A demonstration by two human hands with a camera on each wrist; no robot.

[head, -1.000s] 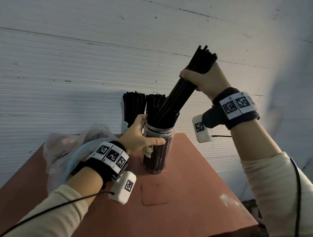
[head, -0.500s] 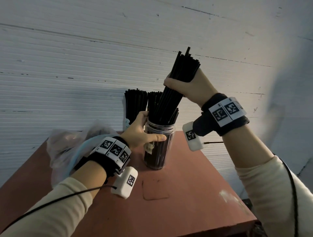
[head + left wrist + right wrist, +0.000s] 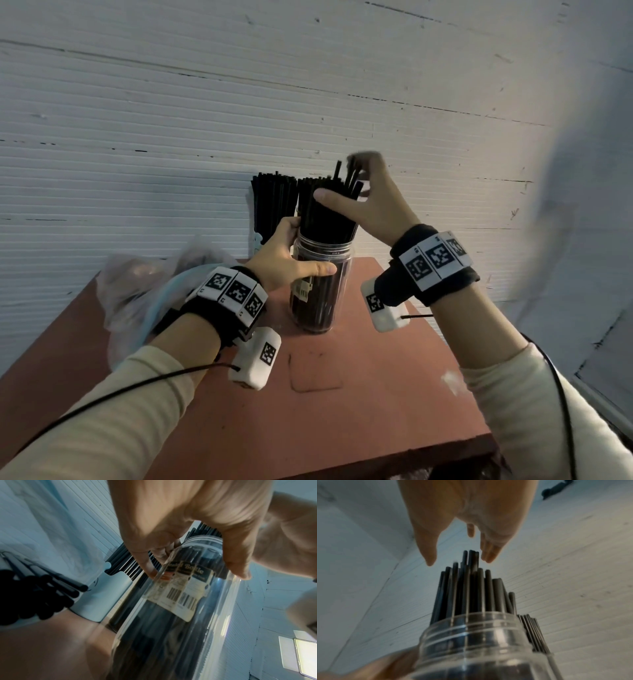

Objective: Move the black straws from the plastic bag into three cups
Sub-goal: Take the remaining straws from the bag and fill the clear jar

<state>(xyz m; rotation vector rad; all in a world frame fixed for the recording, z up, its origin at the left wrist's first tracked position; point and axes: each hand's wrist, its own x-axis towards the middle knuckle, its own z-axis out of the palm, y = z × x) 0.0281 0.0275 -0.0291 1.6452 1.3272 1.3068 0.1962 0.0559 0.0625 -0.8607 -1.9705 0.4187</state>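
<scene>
The left hand is wrapping its fingers and thumb around the upper part of a clear plastic cup standing on the reddish desk, steadying it just under the rim. The right hand is hovering over the black straws packed into that cup, its grip loose and fairly wide: in the right wrist view the thumb and fingertips are spreading above the tallest straw ends without closing on any of them, though the fingers are blurred, so whether one is brushing a tip is hard to tell. A few straws are sticking up above the rest. Behind this cup two more bundles of straws are standing against the white wall, in cups that are mostly hidden; the left wrist view is showing a pale cup there. The crumpled plastic bag is lying at the left of the desk, and some straws are still showing inside it in the left wrist view. The straws are looking light, thin and fairly stiff but easy to kink, and smooth enough to slip past each other, so they are probably best taken as a bundle around the middle rather than one by one, or tapped down flat from the top. The cup is looking light and tall, likely to tip if pushed sideways, so holding it near the rim is seeming sensible.
</scene>
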